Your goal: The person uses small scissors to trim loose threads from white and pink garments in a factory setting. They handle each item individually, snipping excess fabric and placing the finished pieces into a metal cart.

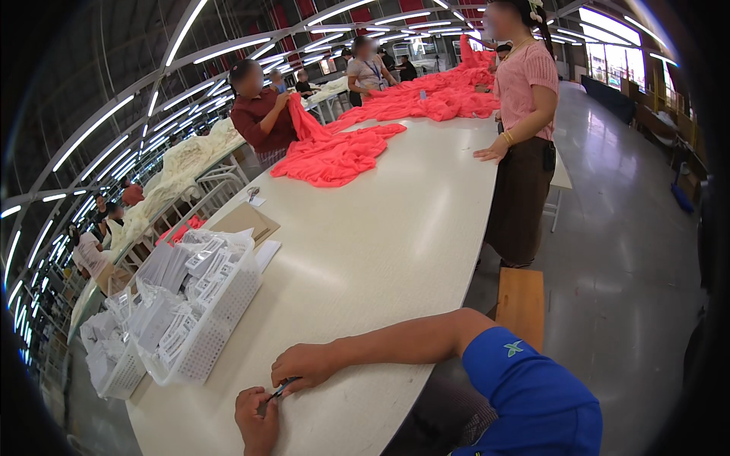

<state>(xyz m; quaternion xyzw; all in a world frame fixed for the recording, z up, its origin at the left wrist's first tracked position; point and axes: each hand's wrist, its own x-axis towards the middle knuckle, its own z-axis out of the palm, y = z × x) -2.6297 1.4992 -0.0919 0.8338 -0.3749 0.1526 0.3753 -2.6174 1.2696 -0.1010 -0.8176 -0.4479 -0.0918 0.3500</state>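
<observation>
Over the near end of the pale table [357, 281], my hands are close together. My right hand [306, 366] pinches a slim blue-and-dark tool [283, 387], too small to name surely. The fingers of my left hand [255, 420] curl around something dark at the tool's lower end; what exactly they hold is hidden. To the left of both hands stands a white perforated basket [237, 305], filled with white tags or cards in clear plastic bags. A second white basket [125, 375] with similar bags sits beside it, farther left.
Brown cardboard [242, 220] lies behind the baskets. Coral fabric [334, 158] covers the far table, where a person in dark red [262, 121] lifts some. Another person [525, 99] stands at the right edge, a hand on the table. A wooden bench [522, 304] is beside my right arm.
</observation>
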